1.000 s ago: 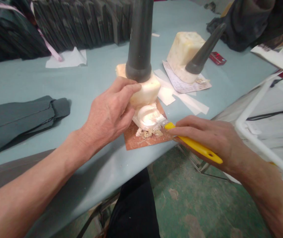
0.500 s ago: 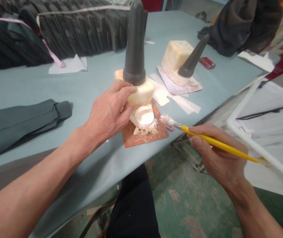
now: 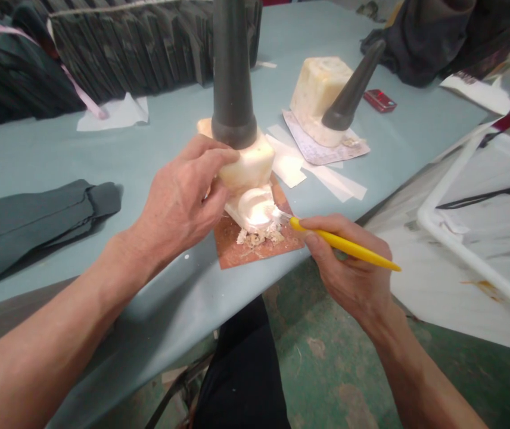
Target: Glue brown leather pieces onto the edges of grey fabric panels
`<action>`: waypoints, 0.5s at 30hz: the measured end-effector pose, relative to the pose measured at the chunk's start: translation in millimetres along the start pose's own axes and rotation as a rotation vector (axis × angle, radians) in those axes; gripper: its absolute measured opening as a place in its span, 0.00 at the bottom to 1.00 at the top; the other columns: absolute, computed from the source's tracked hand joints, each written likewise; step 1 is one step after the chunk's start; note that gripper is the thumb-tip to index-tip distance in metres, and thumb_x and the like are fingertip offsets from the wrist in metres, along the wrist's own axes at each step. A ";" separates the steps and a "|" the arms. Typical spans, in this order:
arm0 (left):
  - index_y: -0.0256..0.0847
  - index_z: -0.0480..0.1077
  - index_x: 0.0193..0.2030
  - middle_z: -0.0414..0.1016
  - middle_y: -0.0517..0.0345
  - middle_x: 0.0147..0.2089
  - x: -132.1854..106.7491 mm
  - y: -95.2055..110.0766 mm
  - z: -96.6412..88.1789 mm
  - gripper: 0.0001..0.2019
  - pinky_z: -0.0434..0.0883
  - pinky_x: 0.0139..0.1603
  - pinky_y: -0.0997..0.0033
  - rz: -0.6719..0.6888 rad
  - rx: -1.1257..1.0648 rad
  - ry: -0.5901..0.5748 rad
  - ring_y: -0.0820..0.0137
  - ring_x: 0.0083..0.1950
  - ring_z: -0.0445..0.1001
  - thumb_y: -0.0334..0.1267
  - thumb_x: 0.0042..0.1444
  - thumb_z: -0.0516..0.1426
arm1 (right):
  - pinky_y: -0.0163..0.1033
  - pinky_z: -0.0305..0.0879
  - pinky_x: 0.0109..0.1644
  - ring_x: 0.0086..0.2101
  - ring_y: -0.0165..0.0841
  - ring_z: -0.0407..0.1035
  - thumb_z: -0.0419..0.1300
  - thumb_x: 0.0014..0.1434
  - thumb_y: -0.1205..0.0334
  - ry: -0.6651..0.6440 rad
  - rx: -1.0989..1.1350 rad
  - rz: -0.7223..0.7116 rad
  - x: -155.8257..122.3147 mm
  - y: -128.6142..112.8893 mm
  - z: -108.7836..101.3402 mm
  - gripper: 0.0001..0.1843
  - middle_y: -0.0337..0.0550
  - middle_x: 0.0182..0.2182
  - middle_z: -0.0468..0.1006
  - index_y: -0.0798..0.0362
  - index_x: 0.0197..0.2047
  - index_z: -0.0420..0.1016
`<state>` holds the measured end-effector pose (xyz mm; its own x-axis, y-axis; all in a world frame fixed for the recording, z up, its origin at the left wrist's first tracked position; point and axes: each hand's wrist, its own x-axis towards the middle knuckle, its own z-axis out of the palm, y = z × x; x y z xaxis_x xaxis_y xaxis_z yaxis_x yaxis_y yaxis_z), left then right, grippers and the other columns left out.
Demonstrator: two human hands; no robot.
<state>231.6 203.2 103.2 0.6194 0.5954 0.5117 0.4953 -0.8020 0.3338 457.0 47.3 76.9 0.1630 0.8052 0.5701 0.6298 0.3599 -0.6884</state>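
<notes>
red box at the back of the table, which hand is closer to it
Right. The right hand with the yellow brush lies below the red box; the left hand is farther left.

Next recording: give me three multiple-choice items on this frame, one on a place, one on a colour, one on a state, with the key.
1. Where do the brush bristles rest?
A. on the white paste at the near block's base
B. on the red box
C. on the folded grey cloth

2. What colour is the brush handle?
A. blue
B. yellow
C. black

3. What is the left hand doing?
A. lying flat on the table
B. hanging in the air
C. gripping the near block

Key:
1 A, the brush tip touches the white paste.
2 B, the handle in the right hand is yellow.
3 C, the left hand wraps the near block.
</notes>
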 end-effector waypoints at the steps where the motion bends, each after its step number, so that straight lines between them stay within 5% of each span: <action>1: 0.53 0.74 0.58 0.79 0.55 0.60 0.0 -0.2 0.1 0.19 0.80 0.56 0.53 0.002 0.004 -0.004 0.57 0.56 0.80 0.32 0.63 0.53 | 0.37 0.80 0.43 0.38 0.33 0.81 0.66 0.68 0.67 0.001 0.013 0.006 -1.2 -2.2 1.0 0.06 0.40 0.39 0.86 0.48 0.45 0.83; 8: 0.51 0.75 0.57 0.80 0.53 0.58 0.9 -1.5 0.5 0.19 0.81 0.54 0.54 0.016 0.022 0.001 0.57 0.54 0.80 0.31 0.62 0.54 | 0.41 0.82 0.45 0.36 0.34 0.81 0.67 0.70 0.60 0.183 0.032 0.143 -10.5 2.5 4.7 0.05 0.40 0.39 0.86 0.47 0.46 0.85; 15: 0.50 0.75 0.57 0.79 0.52 0.61 1.1 1.1 0.8 0.21 0.82 0.55 0.51 -0.026 0.006 -0.005 0.55 0.56 0.81 0.30 0.60 0.54 | 0.43 0.83 0.47 0.37 0.35 0.82 0.67 0.70 0.59 0.127 0.044 0.154 -17.9 -1.8 8.8 0.05 0.41 0.39 0.86 0.48 0.46 0.85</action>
<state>233.3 203.1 103.5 0.6094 0.6162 0.4989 0.5147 -0.7861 0.3423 446.2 36.3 64.0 0.3512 0.7874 0.5066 0.5563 0.2597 -0.7893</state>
